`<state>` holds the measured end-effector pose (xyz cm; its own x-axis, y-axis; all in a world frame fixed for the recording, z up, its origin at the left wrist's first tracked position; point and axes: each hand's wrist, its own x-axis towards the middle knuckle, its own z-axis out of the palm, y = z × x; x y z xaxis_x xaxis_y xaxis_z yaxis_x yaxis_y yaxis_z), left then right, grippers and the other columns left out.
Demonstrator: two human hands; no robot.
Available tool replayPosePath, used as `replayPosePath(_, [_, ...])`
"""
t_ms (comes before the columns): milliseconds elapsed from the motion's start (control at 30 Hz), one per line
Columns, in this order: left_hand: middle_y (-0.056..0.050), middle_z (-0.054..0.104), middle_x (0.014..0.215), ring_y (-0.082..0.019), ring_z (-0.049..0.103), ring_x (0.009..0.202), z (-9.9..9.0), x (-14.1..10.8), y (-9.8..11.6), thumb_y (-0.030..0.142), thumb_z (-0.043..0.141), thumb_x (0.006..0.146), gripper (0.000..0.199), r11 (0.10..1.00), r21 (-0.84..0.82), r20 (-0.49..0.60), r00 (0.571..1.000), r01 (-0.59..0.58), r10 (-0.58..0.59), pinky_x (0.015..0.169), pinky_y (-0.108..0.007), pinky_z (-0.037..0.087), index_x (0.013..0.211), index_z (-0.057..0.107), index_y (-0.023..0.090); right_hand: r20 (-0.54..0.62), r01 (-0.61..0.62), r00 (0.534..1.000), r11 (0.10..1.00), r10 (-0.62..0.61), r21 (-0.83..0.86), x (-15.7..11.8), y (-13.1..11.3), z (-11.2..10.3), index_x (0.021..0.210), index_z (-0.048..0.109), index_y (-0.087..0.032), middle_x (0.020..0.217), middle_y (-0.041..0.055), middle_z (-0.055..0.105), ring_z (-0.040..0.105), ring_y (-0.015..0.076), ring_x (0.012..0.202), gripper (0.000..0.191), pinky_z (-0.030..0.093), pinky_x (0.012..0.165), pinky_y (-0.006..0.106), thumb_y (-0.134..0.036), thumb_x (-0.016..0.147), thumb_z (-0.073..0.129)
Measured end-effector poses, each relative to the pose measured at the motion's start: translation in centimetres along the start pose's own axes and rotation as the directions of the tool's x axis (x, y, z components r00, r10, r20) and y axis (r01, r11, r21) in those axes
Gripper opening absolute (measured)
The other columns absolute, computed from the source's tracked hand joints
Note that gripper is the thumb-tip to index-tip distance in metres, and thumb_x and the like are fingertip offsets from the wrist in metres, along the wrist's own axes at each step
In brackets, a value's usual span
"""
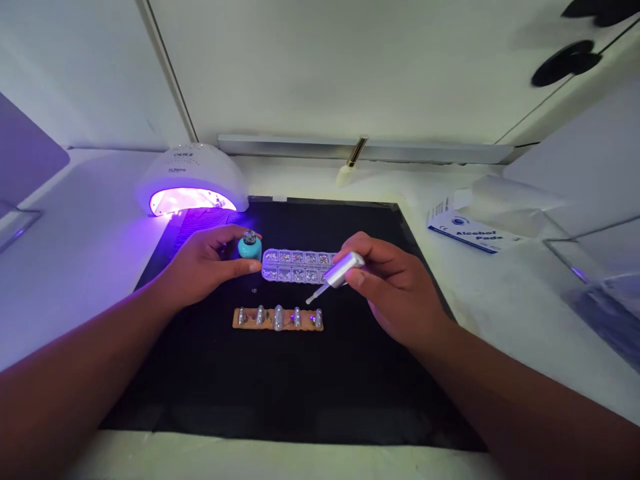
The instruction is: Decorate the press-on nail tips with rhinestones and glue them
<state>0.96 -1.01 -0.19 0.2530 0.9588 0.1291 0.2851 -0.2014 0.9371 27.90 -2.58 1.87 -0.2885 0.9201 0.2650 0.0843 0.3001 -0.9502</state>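
Observation:
My left hand (207,263) is closed around a small turquoise bottle (249,247) with an open neck. In my right hand (387,283) is a silver-capped brush (344,269), pinched between the fingers, its tip pointing down and left. Below that tip, without contact, lies a tan strip (254,319) bearing several silvery nail tips (279,318), some with small shiny stones. Between my hands sits a clear compartment box (298,265) of tiny gems, partly hidden on its right by my fingers. A tiny dark piece (254,291) rests on the mat above the strip.
A black mat (280,393) covers the middle of the white table. The white lamp (193,170) glows purple at the back left. A gold-capped bottle (353,160) stands behind the mat, and an Alcohol Pads box (473,223) sits at right.

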Motion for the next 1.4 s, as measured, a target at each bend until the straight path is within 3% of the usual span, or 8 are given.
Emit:
replayPosePath(367, [0.002,0.071,0.084,-0.014,0.063,0.078,-0.39,0.00,-0.21,0.032,0.083,0.073,0.022,0.997,0.073,-0.027,0.999,-0.027,0.029,0.074,-0.025,0.050,0.092,0.076,0.025,0.145,-0.012,0.989,0.997,0.022,-0.070,-0.76,0.28,0.50,0.084,0.070,-0.025,0.075,-0.0015,0.055,0.050,0.0133,0.066,0.001,0.041,0.061,0.029,-0.025,0.083,0.069])
replayPosePath(900, [0.004,0.070,0.083,-0.013,0.061,0.075,-0.39,0.09,0.09,0.033,0.084,0.073,0.020,0.996,0.085,-0.042,0.998,-0.040,0.043,0.074,-0.028,0.048,0.090,0.075,0.026,0.137,-0.030,0.990,0.993,0.046,-0.113,-0.72,0.47,0.58,0.084,0.069,-0.028,0.076,0.0007,0.056,0.052,0.0169,0.067,0.008,0.044,0.063,0.035,-0.036,0.086,0.071])
replayPosePath(1400, [0.005,0.069,0.082,-0.012,0.058,0.075,-0.56,0.11,0.42,0.028,0.083,0.075,0.018,0.993,0.116,-0.040,0.998,-0.034,0.038,0.071,-0.027,0.047,0.090,0.075,0.023,0.107,-0.090,0.990,0.996,0.093,-0.027,-0.73,0.58,0.69,0.085,0.070,-0.029,0.079,0.0001,0.059,0.053,0.0169,0.072,0.002,0.042,0.066,0.035,-0.029,0.086,0.069])
